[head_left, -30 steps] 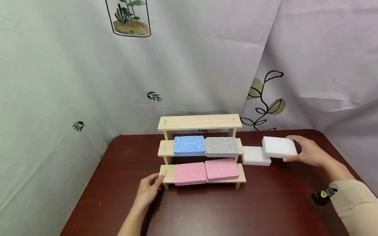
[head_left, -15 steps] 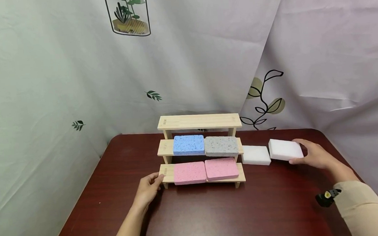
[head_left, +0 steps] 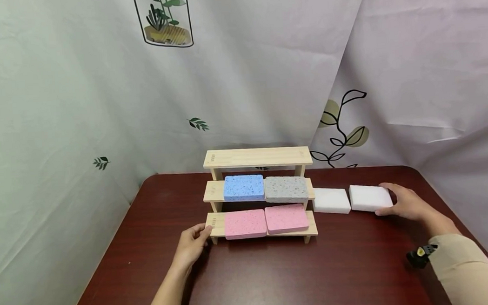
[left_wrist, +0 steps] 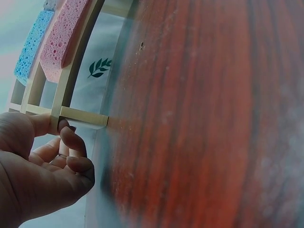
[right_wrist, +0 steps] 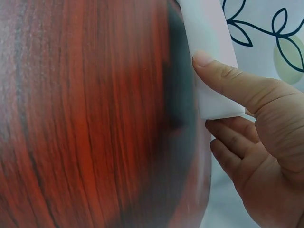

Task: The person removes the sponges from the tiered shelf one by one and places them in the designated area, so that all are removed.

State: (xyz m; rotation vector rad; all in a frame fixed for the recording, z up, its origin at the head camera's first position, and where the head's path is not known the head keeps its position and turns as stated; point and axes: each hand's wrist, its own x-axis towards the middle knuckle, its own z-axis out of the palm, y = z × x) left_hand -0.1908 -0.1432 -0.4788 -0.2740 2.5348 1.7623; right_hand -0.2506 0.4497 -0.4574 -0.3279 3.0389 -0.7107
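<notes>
My left hand [head_left: 191, 245] pinches the left end of the lowest step of a three-step wooden shelf [head_left: 216, 224]; the left wrist view shows thumb and forefinger on the board's end [left_wrist: 56, 114]. Two pink sponges [head_left: 245, 224] lie side by side on that step. Above them, the middle step carries a blue sponge [head_left: 244, 188] and a grey sponge [head_left: 286, 189]. To the right, my right hand [head_left: 408, 204] grips the right end of a white sponge block [head_left: 370, 197], thumb on its near side. A second white block [head_left: 331, 200] lies just left of it, against the shelf's right side.
The shelf's bare top step [head_left: 258, 157] stands near the back edge of the dark red wooden table [head_left: 302, 279]. Behind and beside the table hangs a pale cloth [head_left: 256, 77] printed with plants. A black wrist strap device [head_left: 420, 256] sits at the right sleeve.
My right hand has moved the white block right and down, from overlapping the other white block to beside it at the same level. The left hand stays on the shelf.
</notes>
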